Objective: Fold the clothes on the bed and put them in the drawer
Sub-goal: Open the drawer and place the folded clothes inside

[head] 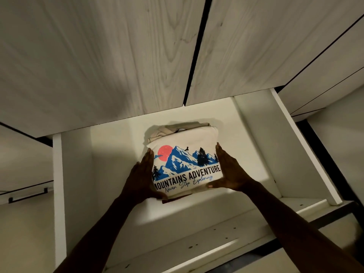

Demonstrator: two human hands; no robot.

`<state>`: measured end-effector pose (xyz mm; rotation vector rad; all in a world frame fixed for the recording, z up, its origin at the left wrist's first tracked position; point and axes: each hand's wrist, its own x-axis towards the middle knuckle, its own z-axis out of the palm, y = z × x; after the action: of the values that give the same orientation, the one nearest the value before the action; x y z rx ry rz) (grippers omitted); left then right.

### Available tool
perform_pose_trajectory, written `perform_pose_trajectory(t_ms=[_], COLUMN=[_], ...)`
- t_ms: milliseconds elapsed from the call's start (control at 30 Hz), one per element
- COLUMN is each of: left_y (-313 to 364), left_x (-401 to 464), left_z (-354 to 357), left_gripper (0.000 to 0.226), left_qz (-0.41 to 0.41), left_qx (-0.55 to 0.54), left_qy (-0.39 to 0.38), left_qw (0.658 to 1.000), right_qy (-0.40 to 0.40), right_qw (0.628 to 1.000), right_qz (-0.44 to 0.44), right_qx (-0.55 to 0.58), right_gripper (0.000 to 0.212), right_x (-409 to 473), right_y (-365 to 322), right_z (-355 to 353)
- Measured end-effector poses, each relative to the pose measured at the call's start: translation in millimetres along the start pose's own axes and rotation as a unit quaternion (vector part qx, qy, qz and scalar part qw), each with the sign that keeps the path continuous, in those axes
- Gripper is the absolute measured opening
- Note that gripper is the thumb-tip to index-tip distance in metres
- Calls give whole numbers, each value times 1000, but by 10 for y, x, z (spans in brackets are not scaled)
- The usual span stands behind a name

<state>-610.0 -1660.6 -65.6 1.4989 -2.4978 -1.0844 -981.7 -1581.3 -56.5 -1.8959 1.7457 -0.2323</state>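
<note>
A folded white T-shirt (185,146) with a blue mountain print and the words "Mountains Adventure" lies on top of a small stack inside the open white drawer (110,154). Beige folded clothing (177,128) shows behind it, and a dark red edge (171,200) peeks out beneath. My left hand (141,178) holds the stack's left side, thumb curled under the front edge. My right hand (228,170) holds the right side, thumb along the front.
Pale wood-grain cabinet doors (98,56) rise above the drawer, split by a dark gap. The drawer's side walls (285,138) frame the stack. A closed drawer with a black bar handle (27,196) sits at the left.
</note>
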Motion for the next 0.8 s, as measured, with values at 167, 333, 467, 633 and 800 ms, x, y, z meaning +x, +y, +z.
perform_pose_trajectory(t_ms=[167, 333, 467, 633, 800], left_y=[5, 165, 526, 1148, 1628], left_x=[-28, -381, -947, -1670, -2410], left_z=[19, -29, -161, -229, -257], left_gripper=[170, 161, 104, 113, 49], left_qz=[-7, -75, -62, -104, -106], left_qx=[7, 12, 2, 27, 62], left_qy=[3, -66, -196, -211, -180], left_qw=[1000, 995, 979, 972, 976], right_qy=[-14, -84, -161, -177, 43], right_qw=[996, 979, 955, 941, 984], right_qz=[88, 158, 226, 289, 129], right_qx=[-4, -95, -106, -21, -111], right_gripper=[162, 134, 119, 86, 94], right_x=[-4, -337, -766, -1374, -2260], right_y=[-49, -333, -650, -1287, -1624], right_z=[120, 35, -165, -479, -170])
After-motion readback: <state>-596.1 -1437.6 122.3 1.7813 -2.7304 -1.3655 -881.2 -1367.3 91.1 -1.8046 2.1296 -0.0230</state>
